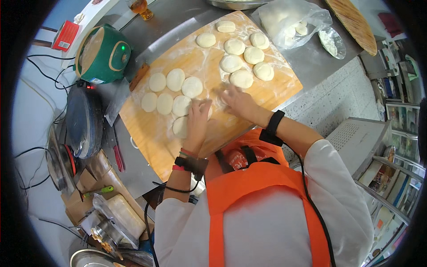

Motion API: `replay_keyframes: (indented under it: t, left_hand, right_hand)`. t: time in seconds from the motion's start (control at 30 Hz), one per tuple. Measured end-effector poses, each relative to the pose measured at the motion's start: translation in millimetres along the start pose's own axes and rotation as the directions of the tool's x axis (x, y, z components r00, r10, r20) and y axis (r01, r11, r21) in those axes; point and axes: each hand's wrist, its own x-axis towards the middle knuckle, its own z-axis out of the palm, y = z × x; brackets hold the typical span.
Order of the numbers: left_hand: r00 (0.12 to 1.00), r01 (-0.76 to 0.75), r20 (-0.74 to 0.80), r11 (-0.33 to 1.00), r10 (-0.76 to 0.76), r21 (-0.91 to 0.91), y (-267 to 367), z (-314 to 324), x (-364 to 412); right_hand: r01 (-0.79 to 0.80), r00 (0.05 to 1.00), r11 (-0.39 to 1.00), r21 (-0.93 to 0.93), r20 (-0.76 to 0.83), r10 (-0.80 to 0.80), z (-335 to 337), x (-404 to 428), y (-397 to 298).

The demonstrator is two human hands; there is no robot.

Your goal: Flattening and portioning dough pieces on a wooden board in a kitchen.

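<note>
My left hand (198, 121) is over the near edge of a group of flattened dough discs (164, 103) on a floured wooden board (146, 137). Beside its thumb shows the edge of one pale dough disc (209, 112), mostly hidden by the hand; whether the fingers grip it cannot be told. One more disc (180, 127) lies at the left of this hand, partly covered. My right hand (237, 102) is blurred, its fingers apart over the board, just below a second group of thicker dough rounds (241, 78). I see nothing held in it.
A green rice cooker (116, 60), a dark round electric griddle (85, 120) and a red-handled knife (118, 157) stand or lie at left. A wooden-handled dough scraper (138, 77) touches the board's edge. At upper right are a plastic bag of dough pieces (293, 25) and a small bowl of flour (332, 43).
</note>
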Motion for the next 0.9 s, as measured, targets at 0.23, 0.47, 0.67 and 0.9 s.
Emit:
replay_keyframes:
  t: [0.23,0.47,0.67,0.9]
  left_hand:
    - [0.966,-0.259,0.008,0.961,0.259,0.094,1,-4,-7]
    - [0.996,0.049,-0.081,0.971,-0.031,0.233,17,4,13]
    - [0.999,-0.043,-0.022,0.980,0.048,0.194,8,15,33]
    - [0.992,-0.043,-0.119,0.999,0.042,-0.010,6,27,29]
  right_hand:
    - [0.059,0.991,0.996,-0.074,0.123,-0.050,-5,3,1]
    - [-0.118,0.992,0.991,-0.062,0.029,0.120,-20,0,-9]
    - [-0.143,0.970,0.990,-0.019,-0.203,0.136,-36,5,-2]
    - [0.081,0.962,0.991,-0.110,-0.253,-0.107,6,29,-5]
